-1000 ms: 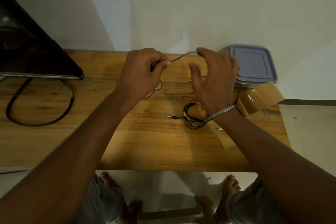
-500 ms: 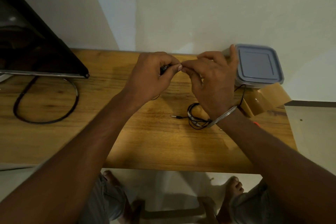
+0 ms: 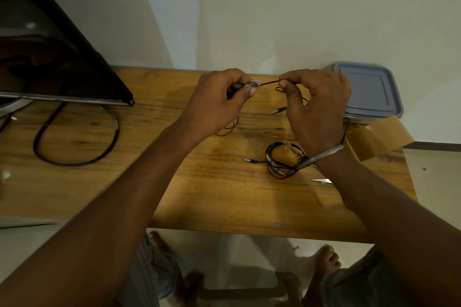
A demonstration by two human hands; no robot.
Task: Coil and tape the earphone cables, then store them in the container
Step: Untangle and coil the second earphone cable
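My left hand pinches one end of a thin dark earphone cable, where a pale earbud shows at my fingertips. My right hand pinches the same cable a short way along, so a taut stretch runs between the two hands above the wooden table. Slack loops hang below both hands, and the cable's jack plug lies under the right thumb. A second earphone cable, coiled and bound with brown tape, lies near my right wrist. The grey lidded container stands at the back right.
A roll of brown tape sits in front of the container. Scissor tips poke out beside my right forearm. A dark monitor and its thick black cable loop take up the left. The wall runs close behind.
My hands met at the cable half a second ago; now the right has drawn away to the right, stretching a short length of cable taut.
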